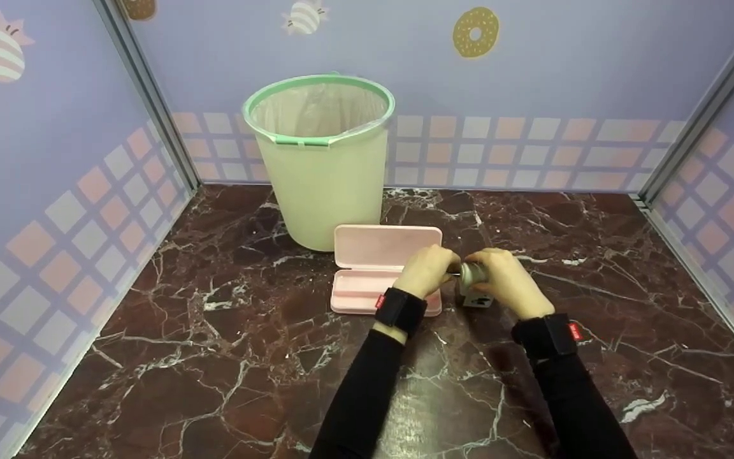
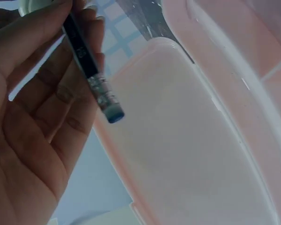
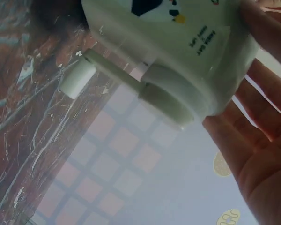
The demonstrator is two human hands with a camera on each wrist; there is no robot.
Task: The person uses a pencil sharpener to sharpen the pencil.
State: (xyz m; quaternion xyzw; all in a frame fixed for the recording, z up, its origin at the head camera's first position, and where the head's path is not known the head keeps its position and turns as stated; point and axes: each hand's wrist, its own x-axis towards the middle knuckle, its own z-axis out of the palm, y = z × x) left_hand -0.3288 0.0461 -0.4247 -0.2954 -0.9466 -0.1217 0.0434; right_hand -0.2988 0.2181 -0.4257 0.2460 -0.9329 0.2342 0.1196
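Note:
Between its thumb and fingers my left hand (image 1: 429, 271) pinches a dark pencil (image 2: 80, 49) with a silver ferrule and a blue-tipped eraser end. The pencil's other end is hidden behind the fingers, pointing toward a pencil sharpener (image 3: 178, 44). My right hand (image 1: 512, 284) grips this sharpener from the right, thumb on one side and fingers on the other. The sharpener is white, with a panda print, small lettering and a crank handle (image 3: 114, 72) with a white knob. Just under my left hand lies an open pink pencil case (image 1: 367, 301), its lid (image 1: 387, 245) tipped back.
A pale green trash bin (image 1: 332, 185) with a green rim and clear liner stands behind the pencil case. Purple patterned panels (image 1: 552, 83) enclose the back and sides of the dark red marbled tabletop (image 1: 246, 382).

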